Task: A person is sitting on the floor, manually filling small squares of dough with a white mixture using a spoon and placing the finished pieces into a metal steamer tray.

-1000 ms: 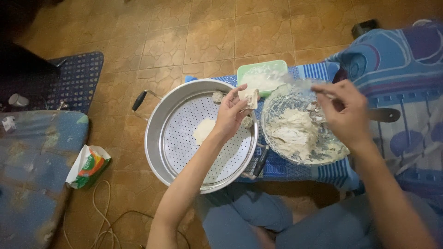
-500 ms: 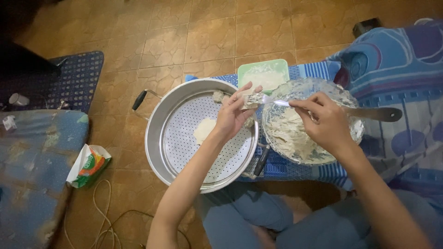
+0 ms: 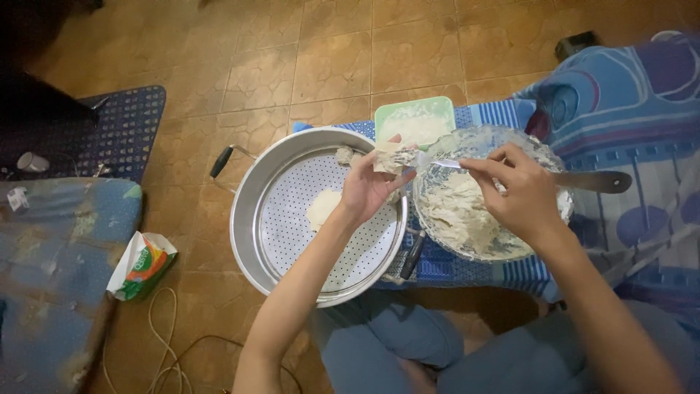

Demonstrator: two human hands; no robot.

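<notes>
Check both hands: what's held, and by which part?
Left hand cradles a pale wrapper on its fingertips. Right hand pinches a spoon by its handle end.

Right hand (image 3: 521, 191) with spoon (image 3: 445, 163), now from bowl (image 3: 503, 149) to wrapper (image 3: 388, 157).

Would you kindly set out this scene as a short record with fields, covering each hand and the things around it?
Left hand: left hand cups a pale wrapper above the steamer pan.
Right hand: right hand holds a spoon, its tip at the wrapper.
Bowl: glass bowl of pale filling, under the right hand.
Steamer pan: round perforated metal pan on the floor, with a flat dough piece in it.
Other: green tray behind; packet on the floor.
</notes>
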